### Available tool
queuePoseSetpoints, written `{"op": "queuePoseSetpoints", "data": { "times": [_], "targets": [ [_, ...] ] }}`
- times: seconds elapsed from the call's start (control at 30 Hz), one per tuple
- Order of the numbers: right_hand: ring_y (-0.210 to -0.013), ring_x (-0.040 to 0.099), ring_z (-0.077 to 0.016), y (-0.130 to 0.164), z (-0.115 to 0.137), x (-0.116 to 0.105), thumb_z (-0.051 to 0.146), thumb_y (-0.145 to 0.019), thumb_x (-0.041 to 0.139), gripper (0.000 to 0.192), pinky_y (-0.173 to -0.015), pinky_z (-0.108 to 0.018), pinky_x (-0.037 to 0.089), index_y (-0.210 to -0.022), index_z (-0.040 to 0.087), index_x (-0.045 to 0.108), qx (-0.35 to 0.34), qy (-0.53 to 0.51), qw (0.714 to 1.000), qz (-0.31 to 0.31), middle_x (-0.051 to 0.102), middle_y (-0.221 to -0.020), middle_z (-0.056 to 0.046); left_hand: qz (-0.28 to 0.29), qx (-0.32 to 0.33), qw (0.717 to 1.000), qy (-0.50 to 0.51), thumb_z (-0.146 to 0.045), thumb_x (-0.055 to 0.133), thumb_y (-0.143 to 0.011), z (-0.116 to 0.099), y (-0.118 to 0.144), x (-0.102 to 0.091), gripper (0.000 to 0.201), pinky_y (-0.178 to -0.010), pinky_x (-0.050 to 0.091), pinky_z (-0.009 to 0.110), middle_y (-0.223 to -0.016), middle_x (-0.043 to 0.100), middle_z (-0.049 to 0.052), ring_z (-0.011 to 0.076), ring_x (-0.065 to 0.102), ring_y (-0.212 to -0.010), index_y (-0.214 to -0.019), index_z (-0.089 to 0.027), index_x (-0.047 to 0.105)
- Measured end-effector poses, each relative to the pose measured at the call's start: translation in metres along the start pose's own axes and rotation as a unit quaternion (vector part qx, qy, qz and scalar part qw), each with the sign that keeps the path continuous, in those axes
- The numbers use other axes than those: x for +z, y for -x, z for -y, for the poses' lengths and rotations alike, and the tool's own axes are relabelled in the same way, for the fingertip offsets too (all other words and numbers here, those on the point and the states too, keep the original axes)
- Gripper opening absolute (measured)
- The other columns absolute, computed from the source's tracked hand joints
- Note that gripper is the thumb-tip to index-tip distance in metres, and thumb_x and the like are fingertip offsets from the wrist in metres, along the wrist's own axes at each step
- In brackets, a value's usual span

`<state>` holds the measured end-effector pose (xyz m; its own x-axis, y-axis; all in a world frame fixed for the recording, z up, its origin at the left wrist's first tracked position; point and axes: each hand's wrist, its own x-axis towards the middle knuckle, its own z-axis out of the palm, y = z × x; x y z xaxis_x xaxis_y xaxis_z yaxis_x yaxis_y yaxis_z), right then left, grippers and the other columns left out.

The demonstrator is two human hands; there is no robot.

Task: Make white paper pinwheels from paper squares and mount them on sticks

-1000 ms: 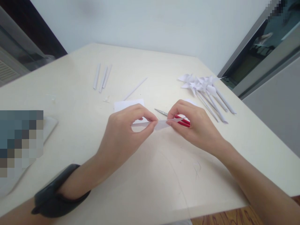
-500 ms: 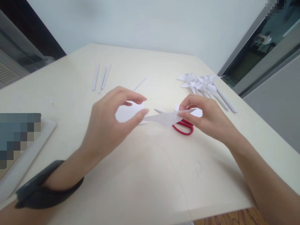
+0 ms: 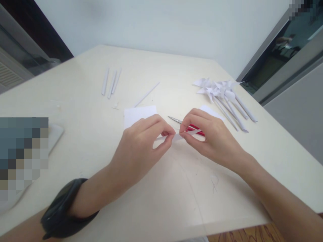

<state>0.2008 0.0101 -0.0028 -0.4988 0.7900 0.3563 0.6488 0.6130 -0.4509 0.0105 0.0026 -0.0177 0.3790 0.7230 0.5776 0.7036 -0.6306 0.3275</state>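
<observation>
Left hand [image 3: 141, 148]: thumb and forefinger pinch one end of the folded paper piece [image 3: 178, 136], pulling it taut.
Right hand [image 3: 209, 139]: fingertips pinch the other end; piece held just above the table [image 3: 164, 201], between both hands.
Paper: thin, white, creased flat, narrow, pointed.
Scissors [image 3: 191, 127]: red handles, just behind right hand.
Paper square [image 3: 138, 114]: flat, behind left hand.
Pinwheels [image 3: 222, 92]: rolled-paper sticks, beyond right hand.

White paper strip [image 3: 176, 136], red-handled scissors [image 3: 195, 129], black wristband [image 3: 64, 210], cream table [image 3: 164, 195], white paper pinwheels [image 3: 219, 89]
</observation>
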Motion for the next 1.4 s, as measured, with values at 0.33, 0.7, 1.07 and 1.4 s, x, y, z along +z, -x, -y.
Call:
{"op": "queuePoseSetpoints", "data": {
  "times": [0.33, 0.7, 1.07, 1.4],
  "targets": [
    [-0.077, 0.054, -0.0148, 0.002, 0.010, 0.007, 0.009, -0.081, 0.053, 0.011, -0.065, -0.027, 0.041, -0.084, 0.019, 0.057, -0.011, -0.037, 0.999, -0.018, 0.058, -0.086, -0.002, -0.006, 0.007, 1.000, 0.013, -0.012, 0.060, -0.079, -0.002, 0.002, 0.002, 0.010, -0.062, 0.046, 0.025, -0.077, 0.069, -0.003, 0.0124, 0.061, -0.071, -0.075, -0.020, 0.063],
    [-0.086, 0.059, -0.0228, -0.003, -0.061, -0.039, 0.015, -0.082, 0.057, 0.008, -0.076, -0.038, 0.044, -0.081, 0.023, 0.060, 0.107, 0.056, 0.984, -0.130, 0.063, -0.085, -0.003, -0.046, -0.049, 0.998, 0.019, -0.012, 0.061, -0.078, 0.006, -0.006, -0.018, 0.013, -0.064, 0.045, 0.029, -0.076, 0.066, -0.003, 0.0146, 0.061, -0.074, -0.072, -0.022, 0.064],
    [-0.077, 0.055, -0.0144, 0.000, 0.001, -0.002, 0.011, -0.082, 0.056, 0.009, -0.066, -0.027, 0.042, -0.084, 0.020, 0.057, -0.017, -0.046, 0.999, -0.013, 0.059, -0.088, -0.001, -0.012, -0.010, 0.999, 0.039, -0.010, 0.060, -0.080, -0.003, -0.001, -0.006, 0.012, -0.066, 0.046, 0.023, -0.078, 0.067, -0.004, 0.0103, 0.061, -0.074, -0.077, -0.021, 0.064],
    [-0.079, 0.054, -0.0130, 0.002, 0.004, -0.001, 0.010, -0.081, 0.054, 0.009, -0.066, -0.025, 0.040, -0.082, 0.018, 0.057, -0.012, -0.057, 0.998, 0.010, 0.059, -0.084, 0.000, -0.016, 0.019, 0.999, 0.043, -0.007, 0.059, -0.078, -0.003, 0.002, -0.004, 0.014, -0.066, 0.046, 0.025, -0.078, 0.066, -0.002, 0.0122, 0.060, -0.074, -0.077, -0.020, 0.064]
  ]
}}
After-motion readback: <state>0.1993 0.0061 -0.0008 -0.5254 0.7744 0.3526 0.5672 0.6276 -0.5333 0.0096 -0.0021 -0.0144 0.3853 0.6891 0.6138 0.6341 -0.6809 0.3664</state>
